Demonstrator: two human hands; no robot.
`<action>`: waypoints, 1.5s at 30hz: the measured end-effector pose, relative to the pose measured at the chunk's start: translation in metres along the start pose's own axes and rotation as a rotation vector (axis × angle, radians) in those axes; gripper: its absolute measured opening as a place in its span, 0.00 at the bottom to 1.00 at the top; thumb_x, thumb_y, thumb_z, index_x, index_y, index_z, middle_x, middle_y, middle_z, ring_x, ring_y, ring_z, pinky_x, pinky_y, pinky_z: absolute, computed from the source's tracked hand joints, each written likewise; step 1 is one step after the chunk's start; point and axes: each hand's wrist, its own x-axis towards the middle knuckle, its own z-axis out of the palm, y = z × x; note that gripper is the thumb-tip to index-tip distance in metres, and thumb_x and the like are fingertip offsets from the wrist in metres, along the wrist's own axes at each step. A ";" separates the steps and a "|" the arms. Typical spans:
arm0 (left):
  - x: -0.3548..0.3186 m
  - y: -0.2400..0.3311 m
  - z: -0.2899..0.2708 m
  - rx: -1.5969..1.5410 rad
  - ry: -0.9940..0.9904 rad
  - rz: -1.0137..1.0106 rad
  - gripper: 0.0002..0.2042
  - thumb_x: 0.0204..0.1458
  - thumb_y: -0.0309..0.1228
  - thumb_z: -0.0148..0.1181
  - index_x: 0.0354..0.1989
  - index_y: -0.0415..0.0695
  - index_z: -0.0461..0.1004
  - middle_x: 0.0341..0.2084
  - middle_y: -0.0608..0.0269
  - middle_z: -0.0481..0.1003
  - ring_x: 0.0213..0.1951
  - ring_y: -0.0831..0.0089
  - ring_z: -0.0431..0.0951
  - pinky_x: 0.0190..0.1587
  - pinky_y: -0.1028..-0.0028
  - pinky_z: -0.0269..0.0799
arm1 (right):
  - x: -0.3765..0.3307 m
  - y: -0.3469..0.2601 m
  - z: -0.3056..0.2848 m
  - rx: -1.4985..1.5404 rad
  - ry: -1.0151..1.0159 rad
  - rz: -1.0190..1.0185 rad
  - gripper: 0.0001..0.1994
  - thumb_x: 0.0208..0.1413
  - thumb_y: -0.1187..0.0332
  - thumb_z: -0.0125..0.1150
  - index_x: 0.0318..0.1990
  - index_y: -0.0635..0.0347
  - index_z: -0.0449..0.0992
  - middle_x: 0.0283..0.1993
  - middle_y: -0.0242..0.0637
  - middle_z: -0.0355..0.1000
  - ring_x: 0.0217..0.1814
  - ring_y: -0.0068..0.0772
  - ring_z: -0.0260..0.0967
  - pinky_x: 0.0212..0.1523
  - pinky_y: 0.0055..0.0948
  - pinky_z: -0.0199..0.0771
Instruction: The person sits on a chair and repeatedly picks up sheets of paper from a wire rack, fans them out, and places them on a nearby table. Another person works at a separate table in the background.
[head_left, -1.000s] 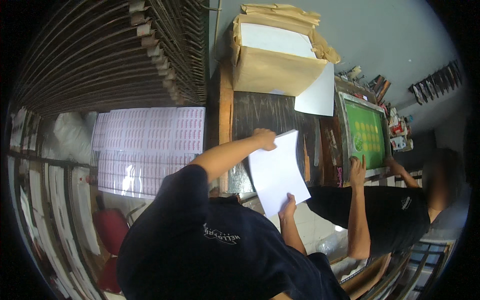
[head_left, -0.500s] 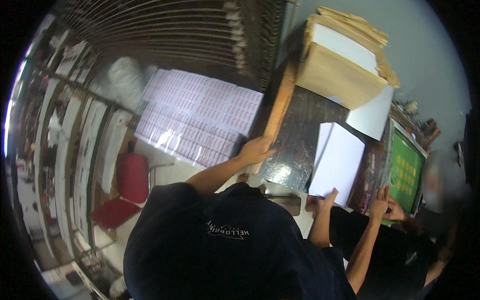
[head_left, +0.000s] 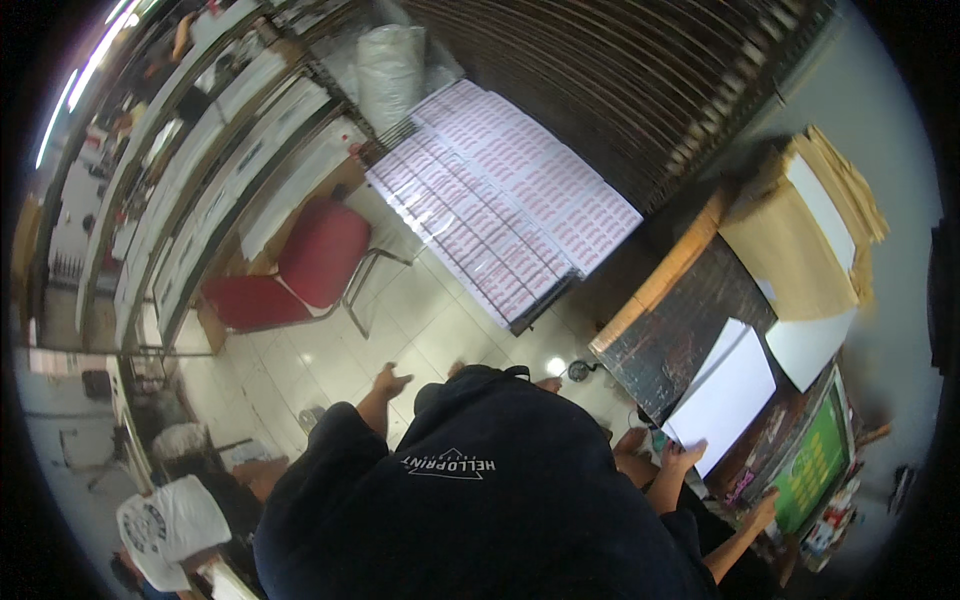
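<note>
Our left hand (head_left: 388, 380) has come off the dark table since half a second ago and now hangs spread and empty over the pale tiled floor (head_left: 440, 320). Our right hand (head_left: 683, 457) touches the near edge of the white paper sheets (head_left: 725, 395); we cannot tell whether it pinches them. They lie on the dark worn wooden table (head_left: 670, 340), left of the green framed printing screen (head_left: 815, 462). We judge that the laying-down is nearly done. The next move calls for a clean release without shifting the paper.
</note>
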 end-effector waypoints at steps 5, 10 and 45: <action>-0.036 0.109 -0.025 -0.149 -0.148 0.378 0.39 0.43 0.47 0.63 0.62 0.44 0.53 0.36 0.51 0.77 0.41 0.60 0.77 0.45 0.65 0.71 | -0.035 0.042 0.029 0.000 0.638 -0.164 0.37 0.44 0.32 0.52 0.48 0.59 0.66 0.47 0.47 0.64 0.49 0.43 0.64 0.41 0.44 0.66; -0.014 0.087 -0.084 -0.165 -0.067 0.470 0.36 0.46 0.44 0.62 0.61 0.46 0.53 0.42 0.49 0.74 0.44 0.57 0.75 0.47 0.64 0.70 | -0.038 0.130 0.003 -0.664 0.226 -0.424 0.25 0.46 0.48 0.52 0.43 0.59 0.70 0.36 0.44 0.67 0.38 0.39 0.67 0.35 0.39 0.67; 0.053 -0.162 -0.375 0.261 0.408 -0.368 0.56 0.25 0.58 0.70 0.67 0.65 0.43 0.65 0.50 0.15 0.68 0.50 0.30 0.65 0.47 0.33 | -0.120 0.314 0.403 -2.046 -0.912 -0.584 0.08 0.45 0.70 0.57 0.33 0.60 0.79 0.23 0.37 0.73 0.20 0.28 0.70 0.18 0.30 0.67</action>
